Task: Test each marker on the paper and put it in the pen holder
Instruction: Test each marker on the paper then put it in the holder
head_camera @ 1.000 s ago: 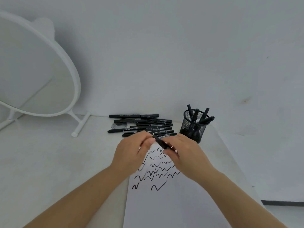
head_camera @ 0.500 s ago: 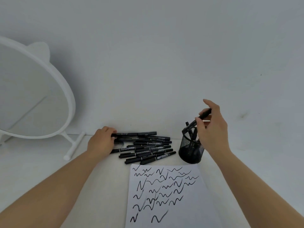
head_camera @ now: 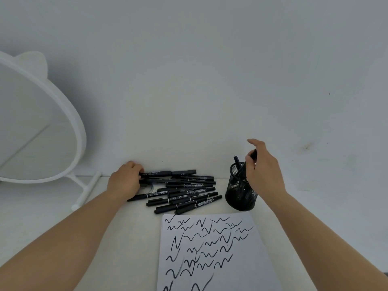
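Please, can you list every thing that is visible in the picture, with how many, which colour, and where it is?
markers on the table: more than a dozen, exact count unclear, black, in a loose pile behind the paper
pen holder: one, black mesh, right of the pile, several markers standing in it
marker going in: one, black, in the holder's mouth
paper: one sheet, white with black squiggles, nearest the camera
mirror: one, round, white frame and stand, far left
table: one, white
wall: white, behind
left hand: grips markers at the pile's left end
right hand: over the holder, pinches the marker going in
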Tool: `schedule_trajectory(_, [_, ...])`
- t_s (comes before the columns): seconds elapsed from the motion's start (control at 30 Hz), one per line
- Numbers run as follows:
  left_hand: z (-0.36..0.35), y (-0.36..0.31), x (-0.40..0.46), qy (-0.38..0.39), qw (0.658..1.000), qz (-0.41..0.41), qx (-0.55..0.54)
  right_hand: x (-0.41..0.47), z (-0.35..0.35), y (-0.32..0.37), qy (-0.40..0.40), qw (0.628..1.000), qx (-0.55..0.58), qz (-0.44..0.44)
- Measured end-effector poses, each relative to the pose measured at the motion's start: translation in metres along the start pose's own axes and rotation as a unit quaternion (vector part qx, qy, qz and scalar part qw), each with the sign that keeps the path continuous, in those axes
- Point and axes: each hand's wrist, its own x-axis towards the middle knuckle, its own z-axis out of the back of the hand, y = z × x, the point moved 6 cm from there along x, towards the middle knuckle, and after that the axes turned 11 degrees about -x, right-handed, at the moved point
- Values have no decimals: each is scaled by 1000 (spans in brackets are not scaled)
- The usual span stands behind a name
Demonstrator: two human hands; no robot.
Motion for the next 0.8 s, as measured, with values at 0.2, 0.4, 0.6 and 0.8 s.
schedule_trajectory(0.2, [-3, 7, -2, -1, 998, 15, -54, 2, -13, 1, 35, 998, -58, 17])
schedule_trajectory(0.4, [-5, 20, -1, 2, 992, 27, -120, -2, -22, 2, 91, 982, -163, 36])
schedule_trajectory(0.6, [7, 14, -9, -21, 993, 4, -119, -2, -25, 4, 110, 973, -201, 40])
schedule_trajectory(0.8, [33, -17, -31, -56, 994, -38, -88, -10, -3, 15, -16, 981, -175, 82])
